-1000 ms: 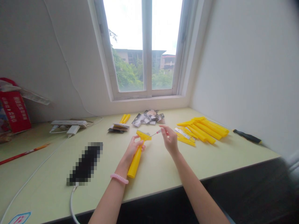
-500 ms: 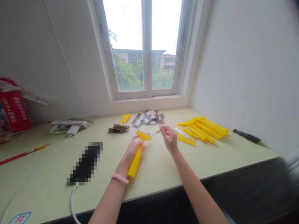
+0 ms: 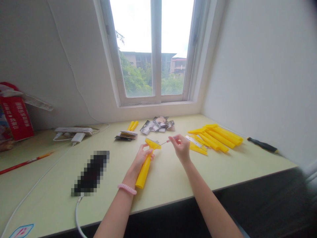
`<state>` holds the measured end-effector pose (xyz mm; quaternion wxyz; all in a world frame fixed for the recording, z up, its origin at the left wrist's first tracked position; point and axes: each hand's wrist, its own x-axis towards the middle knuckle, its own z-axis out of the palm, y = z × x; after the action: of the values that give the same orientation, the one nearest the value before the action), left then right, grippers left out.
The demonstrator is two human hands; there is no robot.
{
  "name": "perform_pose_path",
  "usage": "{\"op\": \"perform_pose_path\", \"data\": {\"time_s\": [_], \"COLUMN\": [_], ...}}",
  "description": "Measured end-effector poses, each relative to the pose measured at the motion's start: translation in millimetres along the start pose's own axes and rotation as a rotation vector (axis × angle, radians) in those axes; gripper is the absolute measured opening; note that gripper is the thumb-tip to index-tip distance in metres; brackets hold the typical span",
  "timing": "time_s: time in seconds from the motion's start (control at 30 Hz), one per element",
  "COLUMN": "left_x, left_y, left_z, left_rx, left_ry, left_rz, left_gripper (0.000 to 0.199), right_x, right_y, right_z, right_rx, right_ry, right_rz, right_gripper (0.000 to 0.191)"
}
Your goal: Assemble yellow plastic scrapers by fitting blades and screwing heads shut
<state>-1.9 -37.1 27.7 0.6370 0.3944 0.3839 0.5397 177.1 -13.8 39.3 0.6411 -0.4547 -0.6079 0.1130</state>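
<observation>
A yellow plastic scraper (image 3: pixel 144 173) with a wide, flat head is held just above the table, its handle slanting down toward me. My left hand (image 3: pixel 140 159) wraps round the neck of the scraper, below the head. In my right hand (image 3: pixel 182 149) a small screwdriver (image 3: pixel 164 143) is pinched between thumb and fingers. Its thin shaft points left, and its tip meets the right part of the scraper head. Most of the screwdriver's handle is hidden by my fingers.
Several yellow scraper parts (image 3: pixel 218 137) lie on the right, near a black-handled screwdriver (image 3: pixel 262 144). Carded packages (image 3: pixel 125 135) and clear plastic packaging (image 3: pixel 158 125) sit toward the window. A blurred black object (image 3: pixel 91 173) with a white cable, a power strip (image 3: pixel 73 131) and a red pencil-like stick (image 3: pixel 24 164) are leftward.
Both hands keep their grips on the scraper and the screwdriver. The fingers of my right hand have shifted slightly around the screwdriver, whose tip stays at the scraper head.
</observation>
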Motion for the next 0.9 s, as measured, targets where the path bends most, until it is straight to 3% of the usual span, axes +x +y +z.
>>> {"op": "perform_pose_path", "data": {"time_s": [0.27,0.43,0.9], "left_x": [3.2,11.2,17.3], "left_y": [-1.1,-7.7,-10.2], "left_z": [-2.3,-7.8,-12.5], "left_rx": [-0.051,-0.083,-0.087], "left_ry": [-0.009,-0.028,-0.014], "left_rz": [0.006,-0.022,-0.030], "left_gripper": [0.043,0.045,0.048], "right_x": [-0.3,-0.6,2.6], "right_y": [2.9,7.5,6.1], "right_z": [1.7,1.6,1.5], "right_rx": [0.073,-0.006,0.085], "right_ry": [-0.119,-0.105,-0.131], "right_rz": [-0.044,-0.159,-0.010], "right_gripper": [0.024,0.018,0.018]}}
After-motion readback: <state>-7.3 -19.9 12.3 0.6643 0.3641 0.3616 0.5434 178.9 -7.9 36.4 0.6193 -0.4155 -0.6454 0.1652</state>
